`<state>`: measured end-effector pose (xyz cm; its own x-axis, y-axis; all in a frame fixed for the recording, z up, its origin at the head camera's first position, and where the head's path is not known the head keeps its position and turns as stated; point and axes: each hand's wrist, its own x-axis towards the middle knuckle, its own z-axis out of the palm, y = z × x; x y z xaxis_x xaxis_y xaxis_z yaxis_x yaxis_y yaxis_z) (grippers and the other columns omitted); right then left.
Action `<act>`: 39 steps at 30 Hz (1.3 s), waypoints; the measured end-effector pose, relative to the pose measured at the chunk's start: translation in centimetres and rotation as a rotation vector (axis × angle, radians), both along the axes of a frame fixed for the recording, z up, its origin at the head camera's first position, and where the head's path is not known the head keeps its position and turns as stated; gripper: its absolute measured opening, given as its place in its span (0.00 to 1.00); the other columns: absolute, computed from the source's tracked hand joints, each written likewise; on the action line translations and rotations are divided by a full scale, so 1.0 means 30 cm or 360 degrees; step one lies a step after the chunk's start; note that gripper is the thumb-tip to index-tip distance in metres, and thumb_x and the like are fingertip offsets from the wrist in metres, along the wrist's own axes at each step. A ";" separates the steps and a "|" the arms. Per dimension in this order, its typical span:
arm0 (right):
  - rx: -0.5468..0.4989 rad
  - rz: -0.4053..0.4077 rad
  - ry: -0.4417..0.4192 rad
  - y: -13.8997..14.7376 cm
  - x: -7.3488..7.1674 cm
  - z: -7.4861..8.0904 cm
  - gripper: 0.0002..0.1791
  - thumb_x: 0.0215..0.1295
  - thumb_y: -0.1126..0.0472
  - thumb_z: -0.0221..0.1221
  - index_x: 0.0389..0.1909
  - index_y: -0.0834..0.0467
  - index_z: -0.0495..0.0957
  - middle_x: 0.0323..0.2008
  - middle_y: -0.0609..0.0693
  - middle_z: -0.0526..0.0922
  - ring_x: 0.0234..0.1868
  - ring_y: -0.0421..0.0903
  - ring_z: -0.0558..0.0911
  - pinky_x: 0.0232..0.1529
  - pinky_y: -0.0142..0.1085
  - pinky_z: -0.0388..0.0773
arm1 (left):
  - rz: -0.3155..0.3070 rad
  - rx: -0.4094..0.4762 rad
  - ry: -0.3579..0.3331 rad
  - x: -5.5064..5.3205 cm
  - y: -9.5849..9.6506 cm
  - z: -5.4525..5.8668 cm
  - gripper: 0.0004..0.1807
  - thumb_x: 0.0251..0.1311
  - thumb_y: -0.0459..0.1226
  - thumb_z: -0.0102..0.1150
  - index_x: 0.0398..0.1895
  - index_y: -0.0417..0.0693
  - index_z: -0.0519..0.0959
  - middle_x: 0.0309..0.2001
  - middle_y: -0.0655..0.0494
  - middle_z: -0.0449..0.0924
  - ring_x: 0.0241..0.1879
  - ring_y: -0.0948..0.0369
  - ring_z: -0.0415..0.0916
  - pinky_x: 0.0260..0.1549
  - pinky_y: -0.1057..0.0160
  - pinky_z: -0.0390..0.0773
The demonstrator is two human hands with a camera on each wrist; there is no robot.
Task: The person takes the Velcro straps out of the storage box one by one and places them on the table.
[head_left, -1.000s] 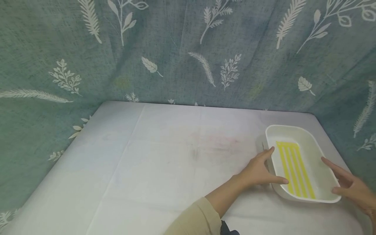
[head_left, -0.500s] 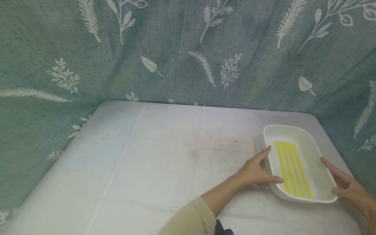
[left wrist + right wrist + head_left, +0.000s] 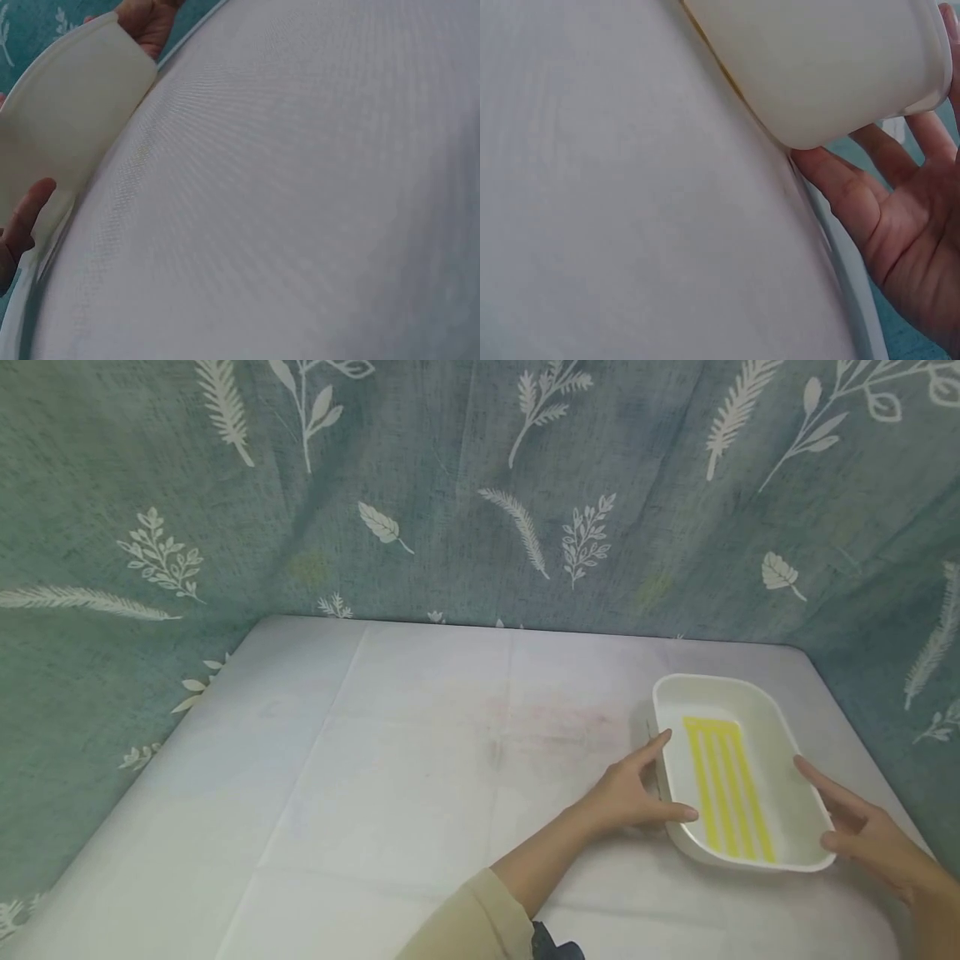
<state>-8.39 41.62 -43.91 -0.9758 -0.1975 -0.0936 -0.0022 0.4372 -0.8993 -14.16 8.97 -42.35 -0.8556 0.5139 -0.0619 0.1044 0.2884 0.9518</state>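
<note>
A white, rounded rectangular plastic basin (image 3: 776,768) with yellow stripes along its floor is at the right side of the table. My left hand (image 3: 622,793) holds its left side, thumb near the front corner and forefinger stretched along the rim. On the opposite side my right hand (image 3: 870,839) grips the rim near the front right corner. In the right wrist view, fingers of that hand (image 3: 915,210) reach under and around the outer wall of the basin (image 3: 832,67). The left wrist view has one left-hand finger (image 3: 30,214) against the wall.
A white cloth covers the table (image 3: 390,760), with faint reddish and grey stains (image 3: 555,727) near the middle. Behind and beside it hangs a green-blue curtain (image 3: 450,527) with white leaf prints. The table's right edge runs close by the basin.
Both hands and the basin between them have shifted a little to the left across the table. The hold on the rim looks the same.
</note>
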 end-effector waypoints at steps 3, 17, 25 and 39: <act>-0.0060 0.0001 0.0003 -0.015 -0.006 0.006 0.45 0.64 0.67 0.58 0.74 0.40 0.45 0.68 0.24 0.47 0.52 0.11 0.63 0.44 0.17 0.71 | 0.0014 0.0003 -0.0017 -0.001 -0.012 -0.001 0.55 0.39 0.47 0.77 0.71 0.77 0.54 0.69 0.65 0.61 0.69 0.66 0.56 0.64 0.61 0.61; -0.0396 0.0103 -0.0079 -0.081 -0.028 0.018 0.43 0.62 0.63 0.62 0.73 0.42 0.51 0.68 0.25 0.53 0.56 0.19 0.68 0.47 0.22 0.73 | 0.0022 0.0019 -0.0050 -0.018 -0.077 -0.009 0.55 0.40 0.47 0.77 0.70 0.79 0.53 0.69 0.63 0.60 0.69 0.67 0.54 0.66 0.59 0.57; -0.0480 0.0169 -0.0125 -0.116 -0.029 0.025 0.43 0.63 0.63 0.61 0.74 0.43 0.49 0.65 0.25 0.56 0.56 0.25 0.71 0.47 0.27 0.76 | 0.0022 0.0032 -0.0061 -0.020 -0.112 -0.011 0.55 0.40 0.46 0.77 0.70 0.80 0.53 0.69 0.65 0.59 0.69 0.68 0.55 0.66 0.61 0.57; -0.0398 0.0128 -0.0107 -0.227 -0.032 0.048 0.47 0.58 0.67 0.64 0.74 0.43 0.50 0.69 0.32 0.52 0.53 0.27 0.75 0.45 0.28 0.78 | -0.0004 0.0021 -0.0046 -0.016 -0.213 -0.003 0.54 0.42 0.46 0.75 0.71 0.78 0.52 0.71 0.68 0.55 0.68 0.67 0.57 0.66 0.62 0.58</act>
